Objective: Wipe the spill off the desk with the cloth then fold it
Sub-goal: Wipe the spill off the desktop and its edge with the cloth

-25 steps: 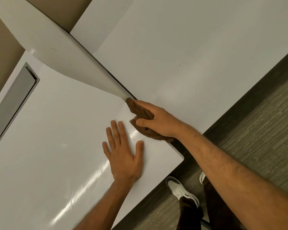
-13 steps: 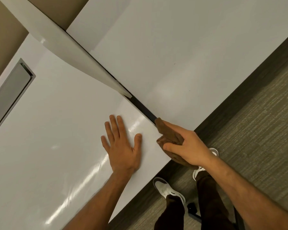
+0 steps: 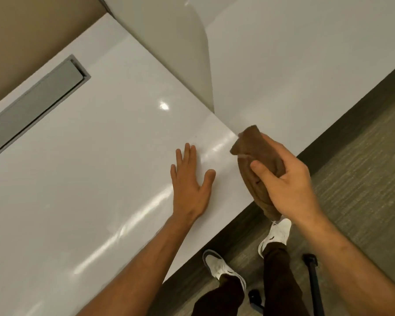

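Note:
A bunched brown cloth (image 3: 258,160) is held in my right hand (image 3: 290,185), lifted above the near corner of the glossy white desk (image 3: 89,179). The cloth's lower end hangs past the desk edge over the floor. My left hand (image 3: 191,179) lies flat on the desk with its fingers spread, just left of the cloth. No spill is visible on the shiny surface.
A white divider panel (image 3: 176,53) stands between this desk and a second white desk (image 3: 294,65) on the right. A grey cable slot (image 3: 37,99) is set into the desk at the far left. My feet in white shoes (image 3: 221,267) stand on grey carpet beside a dark chair base (image 3: 312,281).
My right hand drew the cloth along the gap by the divider toward the desk's near corner, then lifted it off the surface. My left hand stayed flat in place.

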Tool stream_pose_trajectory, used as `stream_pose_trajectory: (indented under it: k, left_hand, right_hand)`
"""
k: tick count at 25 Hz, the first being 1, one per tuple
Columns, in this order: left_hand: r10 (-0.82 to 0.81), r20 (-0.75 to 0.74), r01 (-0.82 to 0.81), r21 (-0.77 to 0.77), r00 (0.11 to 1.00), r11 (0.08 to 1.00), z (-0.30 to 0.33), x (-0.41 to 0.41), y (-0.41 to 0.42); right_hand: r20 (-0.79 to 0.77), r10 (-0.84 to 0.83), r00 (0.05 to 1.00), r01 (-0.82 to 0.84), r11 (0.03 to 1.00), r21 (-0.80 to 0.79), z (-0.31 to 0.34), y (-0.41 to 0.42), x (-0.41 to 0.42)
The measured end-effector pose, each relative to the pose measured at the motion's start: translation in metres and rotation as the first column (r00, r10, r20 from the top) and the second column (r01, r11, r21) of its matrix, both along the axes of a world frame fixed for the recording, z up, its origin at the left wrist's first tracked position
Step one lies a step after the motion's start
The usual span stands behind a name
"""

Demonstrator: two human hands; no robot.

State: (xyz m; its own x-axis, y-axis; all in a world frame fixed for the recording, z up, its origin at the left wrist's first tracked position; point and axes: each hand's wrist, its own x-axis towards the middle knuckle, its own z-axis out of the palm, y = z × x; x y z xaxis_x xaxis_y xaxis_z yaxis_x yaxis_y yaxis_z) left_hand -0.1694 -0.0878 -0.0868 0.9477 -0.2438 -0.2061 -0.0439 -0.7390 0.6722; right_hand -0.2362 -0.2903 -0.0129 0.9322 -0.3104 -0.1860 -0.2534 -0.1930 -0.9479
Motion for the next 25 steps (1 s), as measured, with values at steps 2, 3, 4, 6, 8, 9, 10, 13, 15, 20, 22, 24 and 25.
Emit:
stream_pose_trajectory:
  k: [2,3,4,6,8,9,10,13,15,20,22,24,25]
  left_hand:
    - [0.005,0.030,-0.005,0.006,1.000,1.000,0.004,-0.019,0.048]
    - [0.012,0.049,-0.014,0.037,0.999,0.999,0.004,-0.028,0.079]
    - [0.018,0.065,-0.023,0.084,0.998,0.996,0.002,-0.036,0.112]
    - [0.043,0.079,-0.059,0.212,0.996,0.976,-0.003,-0.051,0.182]
    - [0.085,0.064,-0.102,0.341,0.994,0.935,-0.008,-0.062,0.233]
    - [0.103,0.055,-0.116,0.390,0.993,0.913,-0.009,-0.066,0.248]
    - [0.109,0.057,-0.123,0.428,0.992,0.895,-0.012,-0.069,0.257]
    - [0.086,0.109,-0.128,0.468,0.990,0.875,-0.019,-0.070,0.258]
    - [0.079,0.112,-0.122,0.467,0.991,0.876,-0.021,-0.068,0.257]
    - [0.085,0.117,-0.129,0.438,0.989,0.890,-0.022,-0.069,0.258]
    - [0.090,0.137,-0.137,0.394,0.987,0.909,-0.021,-0.070,0.258]
    - [0.127,0.162,-0.170,0.282,0.979,0.944,-0.021,-0.071,0.260]
    - [0.163,0.172,-0.196,0.197,0.972,0.961,-0.020,-0.071,0.261]
  right_hand:
    - [-0.079,0.156,0.985,-0.161,0.984,-0.073,-0.012,0.023,0.019]
    - [-0.169,0.253,0.953,-0.283,0.940,-0.191,-0.023,0.035,0.024]
    - [-0.264,0.299,0.917,-0.381,0.854,-0.354,-0.036,0.045,0.026]
    - [-0.333,0.240,0.912,-0.401,0.697,-0.595,-0.056,0.061,0.031]
    - [-0.302,0.101,0.948,-0.290,0.667,-0.686,-0.066,0.072,0.039]
    - [-0.279,0.053,0.959,-0.245,0.651,-0.718,-0.068,0.077,0.045]
    - [-0.260,0.024,0.965,-0.216,0.632,-0.744,-0.071,0.082,0.052]
    - [-0.251,0.011,0.968,-0.203,0.627,-0.752,-0.074,0.094,0.092]
    - [-0.271,0.066,0.960,-0.251,0.627,-0.738,-0.073,0.112,0.121]
    - [-0.250,0.398,0.883,-0.437,0.501,-0.747,-0.068,0.196,0.151]
    - [-0.203,0.584,0.786,-0.516,0.438,-0.736,-0.065,0.240,0.143]
    - [-0.151,0.751,0.643,-0.591,0.361,-0.722,-0.070,0.285,0.117]
    - [-0.143,0.806,0.575,-0.619,0.314,-0.720,-0.074,0.304,0.100]
